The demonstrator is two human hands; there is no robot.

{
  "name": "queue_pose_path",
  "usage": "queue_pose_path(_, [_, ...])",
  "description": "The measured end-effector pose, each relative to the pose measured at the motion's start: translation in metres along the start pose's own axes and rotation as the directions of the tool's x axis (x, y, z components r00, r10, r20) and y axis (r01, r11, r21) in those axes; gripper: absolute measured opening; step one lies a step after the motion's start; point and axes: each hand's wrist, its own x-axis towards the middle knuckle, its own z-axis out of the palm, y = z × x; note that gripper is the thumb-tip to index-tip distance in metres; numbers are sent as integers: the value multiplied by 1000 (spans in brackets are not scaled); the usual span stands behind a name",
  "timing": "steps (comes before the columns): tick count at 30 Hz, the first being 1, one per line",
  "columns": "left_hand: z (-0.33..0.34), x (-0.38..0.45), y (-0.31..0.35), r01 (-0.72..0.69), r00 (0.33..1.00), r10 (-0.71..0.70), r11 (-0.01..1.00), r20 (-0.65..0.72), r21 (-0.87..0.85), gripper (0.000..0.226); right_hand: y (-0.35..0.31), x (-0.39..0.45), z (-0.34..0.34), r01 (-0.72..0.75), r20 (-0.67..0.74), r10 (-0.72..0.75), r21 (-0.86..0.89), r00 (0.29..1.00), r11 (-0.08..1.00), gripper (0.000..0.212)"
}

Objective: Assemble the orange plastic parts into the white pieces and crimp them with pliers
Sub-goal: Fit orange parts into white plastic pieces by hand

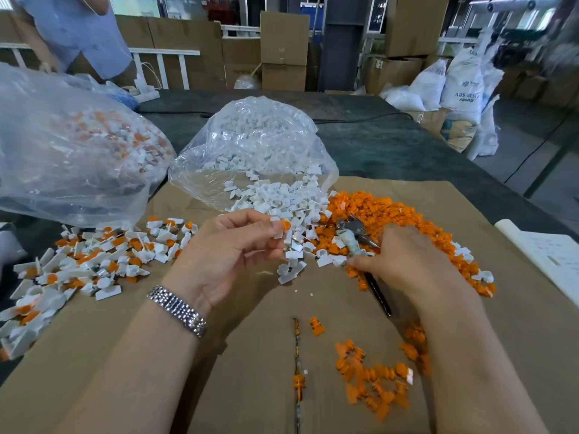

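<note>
My left hand (238, 242) pinches a white piece with an orange part in it (281, 227) above the cardboard. My right hand (404, 261) rests on the pliers (357, 236), fingers wrapped around their handles; the metal jaws point up-left over the piles. A pile of loose white pieces (282, 202) spills from a clear bag. Right of it spreads a heap of orange parts (391, 214). Assembled white-and-orange pieces (103, 258) lie scattered at the left.
A clear bag of white pieces (257, 142) stands behind the piles, and a bigger bag of assembled pieces (72, 151) at the left. Loose orange parts (372, 383) lie near the front edge. Papers (551, 258) sit at the right. A person in a blue shirt (78, 29) stands far left.
</note>
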Motion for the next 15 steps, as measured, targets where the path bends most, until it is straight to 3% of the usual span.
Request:
queue_pose_path(5, [0, -1, 2, 13, 1000, -13, 1000, -22, -22, 8, -4, -1, 4, 6, -12, -6, -2, 1000, 1000, 48])
queue_pose_path(10, [1, 0, 2, 5, 999, -7, 999, -45, -50, 14, -10, -5, 3, 1, -71, -11, -144, 997, 990, 45])
queue_pose_path(15, [0, 1, 0, -3, 998, -1, 998, -66, -58, 9, -11, -1, 5, 15, -46, -15, 7, 999, 1000, 28])
